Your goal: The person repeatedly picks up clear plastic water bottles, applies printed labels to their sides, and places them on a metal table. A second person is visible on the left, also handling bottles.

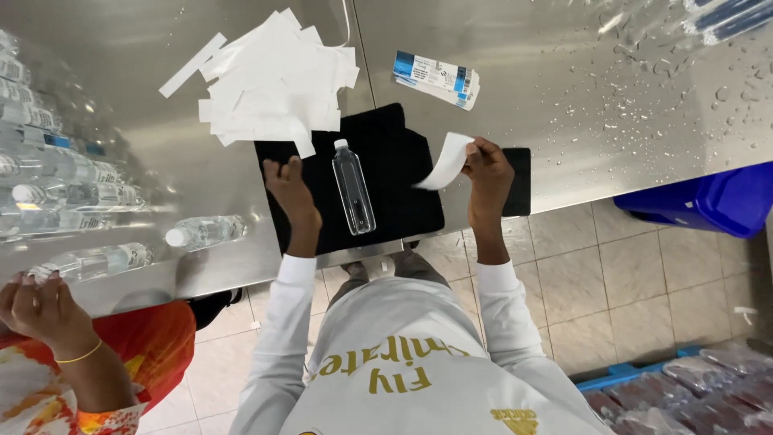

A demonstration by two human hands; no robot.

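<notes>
My right hand (487,173) pinches a white strip (445,161); left hand (288,187) lies open on the black mat (398,197), mid-frame on the wet steel table (580,97); tiled floor (612,274) below.

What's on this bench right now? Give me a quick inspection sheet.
Surface: steel table, water drops at far right; black mat near the front edge.
Job's things: clear bottle lying on the mat; white strip.
Clutter: pile of white strips; label stack; more bottles at left.
Hands: left hand on the mat, empty; right hand pinches the strip.
Cables: thin white cord, far edge.
Surroundings: tiled floor, blue bin, another person's hand at left.
</notes>
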